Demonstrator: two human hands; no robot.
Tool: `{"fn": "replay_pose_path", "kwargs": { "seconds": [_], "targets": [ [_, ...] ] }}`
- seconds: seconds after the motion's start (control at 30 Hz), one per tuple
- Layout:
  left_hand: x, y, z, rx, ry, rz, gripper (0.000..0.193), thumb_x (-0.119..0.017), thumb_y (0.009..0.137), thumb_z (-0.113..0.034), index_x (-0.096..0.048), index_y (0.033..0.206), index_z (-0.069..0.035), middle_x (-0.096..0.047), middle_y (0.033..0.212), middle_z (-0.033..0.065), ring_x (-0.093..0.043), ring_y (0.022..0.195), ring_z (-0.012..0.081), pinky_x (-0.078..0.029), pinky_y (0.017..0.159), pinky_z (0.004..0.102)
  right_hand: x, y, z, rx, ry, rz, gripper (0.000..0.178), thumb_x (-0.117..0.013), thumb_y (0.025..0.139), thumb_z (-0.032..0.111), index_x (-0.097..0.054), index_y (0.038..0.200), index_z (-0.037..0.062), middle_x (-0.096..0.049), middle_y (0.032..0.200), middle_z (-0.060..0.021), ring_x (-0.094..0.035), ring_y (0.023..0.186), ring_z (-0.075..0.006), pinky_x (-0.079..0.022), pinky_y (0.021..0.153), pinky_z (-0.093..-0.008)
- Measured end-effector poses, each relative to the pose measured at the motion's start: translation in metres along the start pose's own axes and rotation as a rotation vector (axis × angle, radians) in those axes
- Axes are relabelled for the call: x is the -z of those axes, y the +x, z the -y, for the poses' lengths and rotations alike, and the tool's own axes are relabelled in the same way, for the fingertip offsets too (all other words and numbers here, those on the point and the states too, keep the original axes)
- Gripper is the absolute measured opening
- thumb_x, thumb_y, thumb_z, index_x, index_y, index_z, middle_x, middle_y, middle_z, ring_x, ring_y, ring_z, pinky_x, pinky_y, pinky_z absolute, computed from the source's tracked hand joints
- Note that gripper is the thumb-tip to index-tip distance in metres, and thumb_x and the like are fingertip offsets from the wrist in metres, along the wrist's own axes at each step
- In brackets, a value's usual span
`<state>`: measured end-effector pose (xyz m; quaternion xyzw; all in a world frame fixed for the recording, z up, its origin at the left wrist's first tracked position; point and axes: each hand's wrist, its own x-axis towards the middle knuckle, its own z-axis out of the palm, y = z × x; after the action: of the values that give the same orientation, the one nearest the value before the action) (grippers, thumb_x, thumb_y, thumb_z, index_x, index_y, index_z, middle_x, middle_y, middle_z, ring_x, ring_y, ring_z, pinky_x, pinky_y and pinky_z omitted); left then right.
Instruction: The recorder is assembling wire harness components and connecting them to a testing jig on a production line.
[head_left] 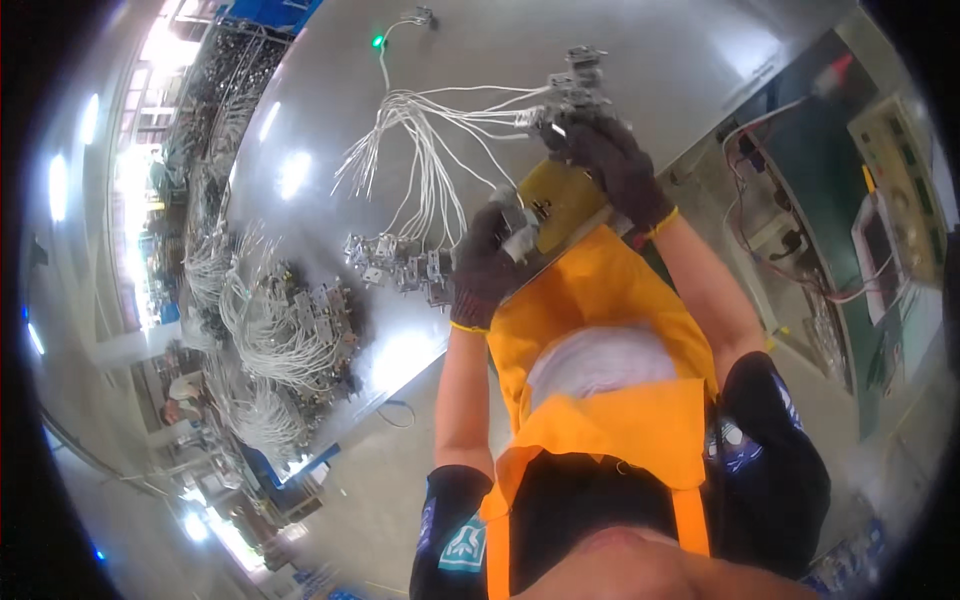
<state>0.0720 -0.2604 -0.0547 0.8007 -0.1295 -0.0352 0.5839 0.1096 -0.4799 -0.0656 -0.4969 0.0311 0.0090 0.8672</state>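
Note:
Both hands wear dark knitted gloves with yellow cuffs. My left hand (487, 258) is closed at the table's near edge around a small pale metal piece (520, 240), partly hidden by the fingers. Farther right, my right hand (618, 165) bends over a cluster of small metal parts (578, 92) with white wires. Its fingertips are closed on that cluster, though the exact grip is hidden. Between the hands lies a brass-coloured plate (565, 205) with small dark marks. White wires (425, 115) fan out leftward to more metal parts (385, 265) beside my left hand.
A shiny metal table (660, 50) spreads beneath the work. On its left lie large heaps of white-wired metal parts (285, 330). A green light (378, 41) glows on a wire at the far side. At right stand a green surface (810, 190) with cables and a beige box (895, 165).

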Motion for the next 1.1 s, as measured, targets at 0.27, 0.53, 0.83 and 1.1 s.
{"fn": "replay_pose_path", "kwargs": {
  "seconds": [0.27, 0.53, 0.83, 1.1],
  "targets": [
    [-0.033, 0.016, -0.019, 0.036, 0.559, -0.010, 0.046, -0.072, 0.084, -0.019, -0.053, 0.122, -0.002, -0.065, 0.099, 0.0144, -0.064, 0.089, 0.0250, -0.050, 0.079, 0.0350, 0.030, -0.032, -0.017, -0.022, -0.123, -0.054, 0.029, -0.052, 0.098, 0.017, -0.056, 0.124, 0.0028, -0.068, 0.101, -0.0062, -0.063, 0.079, -0.0114, -0.053, 0.071, -0.0255],
    [-0.016, 0.022, -0.031, 0.132, 0.203, 0.169, 0.037, -0.071, 0.084, -0.024, -0.059, 0.110, -0.001, -0.062, 0.086, 0.0156, -0.059, 0.078, 0.0327, -0.048, 0.075, 0.0404, 0.004, -0.100, -0.034, -0.256, -0.135, 0.037, 0.028, -0.053, 0.099, 0.019, -0.057, 0.121, 0.0018, -0.068, 0.096, -0.0074, -0.063, 0.068, -0.0108, -0.053, 0.064, -0.0257],
    [-0.034, 0.026, -0.013, 0.090, 0.604, -0.049, 0.040, -0.068, 0.084, -0.037, -0.063, 0.105, -0.003, -0.064, 0.091, 0.0195, -0.062, 0.085, 0.0368, -0.048, 0.077, 0.0442, -0.009, -0.078, -0.055, 0.634, -0.690, 0.104, 0.023, -0.061, 0.090, 0.009, -0.065, 0.113, 0.0074, -0.067, 0.099, -0.0112, -0.068, 0.085, -0.0268, -0.053, 0.069, -0.0337],
    [-0.033, 0.021, -0.015, 0.108, 0.512, -0.058, 0.048, -0.067, 0.086, -0.041, -0.062, 0.113, -0.002, -0.065, 0.098, 0.0189, -0.063, 0.089, 0.0328, -0.049, 0.081, 0.0412, -0.018, -0.090, -0.054, 0.241, -0.480, 0.002, 0.009, -0.057, 0.094, 0.014, -0.065, 0.098, 0.0101, -0.063, 0.080, -0.0065, -0.059, 0.064, -0.0197, -0.047, 0.058, -0.0293]
  ]
}}
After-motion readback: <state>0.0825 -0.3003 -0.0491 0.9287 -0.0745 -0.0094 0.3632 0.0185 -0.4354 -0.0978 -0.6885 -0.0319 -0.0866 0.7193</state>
